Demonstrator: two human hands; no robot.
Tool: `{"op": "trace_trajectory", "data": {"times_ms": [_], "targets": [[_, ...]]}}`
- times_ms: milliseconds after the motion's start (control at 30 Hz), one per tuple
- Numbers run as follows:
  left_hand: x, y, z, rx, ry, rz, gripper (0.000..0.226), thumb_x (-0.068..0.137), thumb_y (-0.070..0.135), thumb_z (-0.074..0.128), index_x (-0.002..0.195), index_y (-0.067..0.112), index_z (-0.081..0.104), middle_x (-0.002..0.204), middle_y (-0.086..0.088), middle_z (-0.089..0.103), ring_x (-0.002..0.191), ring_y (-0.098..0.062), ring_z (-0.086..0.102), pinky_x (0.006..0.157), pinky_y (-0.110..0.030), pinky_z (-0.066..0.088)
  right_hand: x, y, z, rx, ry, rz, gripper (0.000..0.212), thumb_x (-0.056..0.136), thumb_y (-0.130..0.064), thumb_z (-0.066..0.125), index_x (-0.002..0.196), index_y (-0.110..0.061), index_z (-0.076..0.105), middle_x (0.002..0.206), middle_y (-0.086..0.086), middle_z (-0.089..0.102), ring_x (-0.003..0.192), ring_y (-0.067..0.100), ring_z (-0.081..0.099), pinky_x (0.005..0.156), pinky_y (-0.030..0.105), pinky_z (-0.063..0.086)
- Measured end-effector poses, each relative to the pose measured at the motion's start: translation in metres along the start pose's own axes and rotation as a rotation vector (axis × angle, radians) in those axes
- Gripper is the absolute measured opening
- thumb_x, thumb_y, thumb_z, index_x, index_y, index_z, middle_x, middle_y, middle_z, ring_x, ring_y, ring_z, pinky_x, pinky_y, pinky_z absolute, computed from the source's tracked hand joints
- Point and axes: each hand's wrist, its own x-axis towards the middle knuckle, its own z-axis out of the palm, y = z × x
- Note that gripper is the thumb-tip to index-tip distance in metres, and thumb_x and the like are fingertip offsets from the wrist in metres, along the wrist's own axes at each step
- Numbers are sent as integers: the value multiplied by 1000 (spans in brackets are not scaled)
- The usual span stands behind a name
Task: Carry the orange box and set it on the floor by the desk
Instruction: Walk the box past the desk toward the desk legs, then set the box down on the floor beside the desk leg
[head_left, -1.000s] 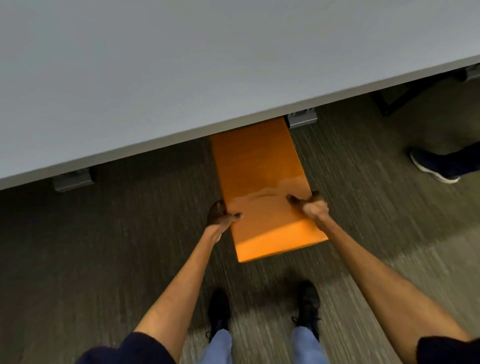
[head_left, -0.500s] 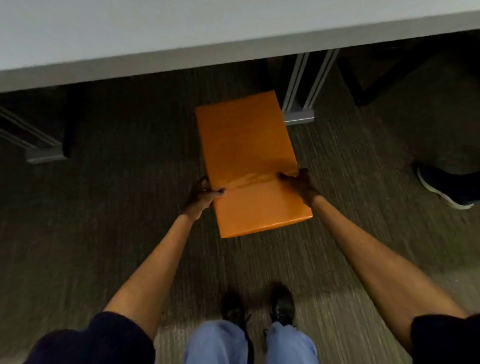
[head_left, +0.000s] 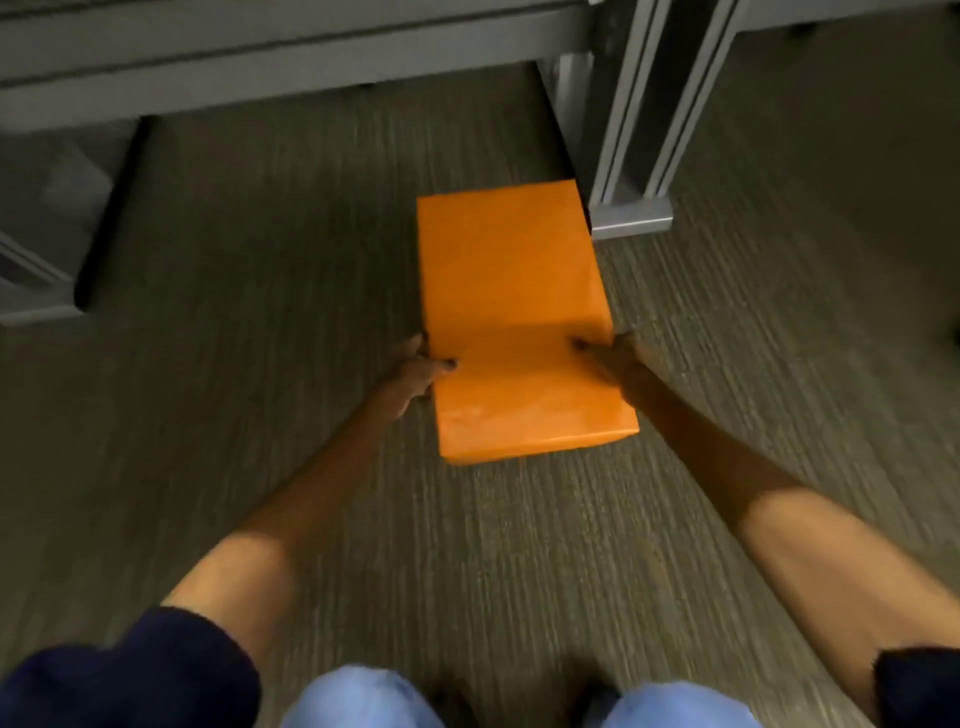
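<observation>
While both arms reach down and forward, the orange box (head_left: 511, 322) sits low between the hands, its far corner right beside the metal desk leg (head_left: 631, 156). Left hand (head_left: 415, 371) grasps the left edge, thumb on top; right hand (head_left: 610, 358) grasps the right edge the same way. I'd say this is the set-down step, nearly finished (can't tell if the bottom is actually touching the carpet (head_left: 260, 260) yet, the frame is blurry). Next move, I reckon: lower until the box lies flat, then slide the fingers out from the sides without dragging it. As for containers, the box is closed, so no clue what's inside.
</observation>
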Motion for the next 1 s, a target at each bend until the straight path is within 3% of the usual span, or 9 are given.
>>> {"op": "trace_trajectory", "data": {"times_ms": [67, 133, 200, 300, 367, 500, 633, 833, 1000], "targets": [[29, -22, 9, -24, 21, -29, 43, 86, -12, 60, 126, 2, 51, 137, -18, 52, 102, -22, 67, 80, -37, 52, 31, 23, 13, -15, -36, 2, 69, 80, -30, 81, 134, 1, 52, 136, 25, 57, 124, 38, 57, 104, 55, 47], [52, -41, 15, -40, 48, -64, 52, 86, -6, 63, 133, 8, 46, 134, -13, 51, 104, -20, 66, 79, -34, 49, 56, 38, 23, -66, -14, 16, 72, 76, -38, 83, 132, -3, 54, 133, 20, 59, 120, 35, 59, 100, 52, 50], [70, -54, 20, -27, 42, -108, 69, 87, 0, 65, 147, 10, 32, 146, -15, 46, 127, -33, 51, 94, -47, 43, 77, 46, 29, -124, -13, 7, 75, 74, -46, 82, 131, -4, 56, 131, 19, 60, 118, 35, 60, 96, 50, 53], [95, -60, 37, -79, 50, -132, 72, 89, 0, 62, 150, 11, 26, 151, -17, 39, 136, -37, 42, 107, -53, 37, 109, 50, 30, -176, 13, -19, 77, 75, -49, 80, 131, -2, 55, 130, 20, 60, 118, 35, 60, 84, 43, 53], [104, -62, 47, -66, 64, -124, 65, 90, 1, 62, 147, 10, 31, 148, -15, 43, 134, -35, 45, 103, -49, 40, 126, 53, 28, -192, 39, -42, 74, 75, -50, 79, 126, 0, 59, 125, 21, 64, 113, 34, 63, 75, 38, 48], [120, -64, 51, 32, 75, -59, 45, 87, 3, 66, 128, 6, 49, 135, -17, 56, 123, -34, 55, 94, -48, 47, 141, 63, 26, -107, 2, -40, 71, 75, -49, 80, 122, 0, 60, 119, 21, 67, 109, 35, 66, 85, 44, 56], [130, -68, 49, 110, 24, -11, 29, 86, 12, 68, 112, 13, 56, 128, -16, 62, 116, -32, 60, 96, -50, 51, 141, 69, 22, -171, 18, -76, 74, 73, -60, 76, 116, -2, 63, 114, 19, 69, 104, 34, 67, 76, 38, 53], [121, -74, 42, 225, -55, 67, 34, 87, 30, 67, 116, 19, 54, 128, -10, 62, 112, -27, 60, 88, -47, 55, 136, 73, 21, -276, 52, -85, 96, 68, -72, 71, 134, -6, 51, 131, 19, 60, 116, 37, 60, 96, 51, 53], [113, -71, 45, 436, -10, 151, 48, 90, 40, 61, 131, 17, 49, 131, -12, 61, 115, -31, 61, 87, -45, 55, 132, 72, 18, -340, 7, -113, 93, 71, -78, 62, 131, -6, 56, 123, 17, 65, 102, 31, 64, 80, 39, 54]]}}
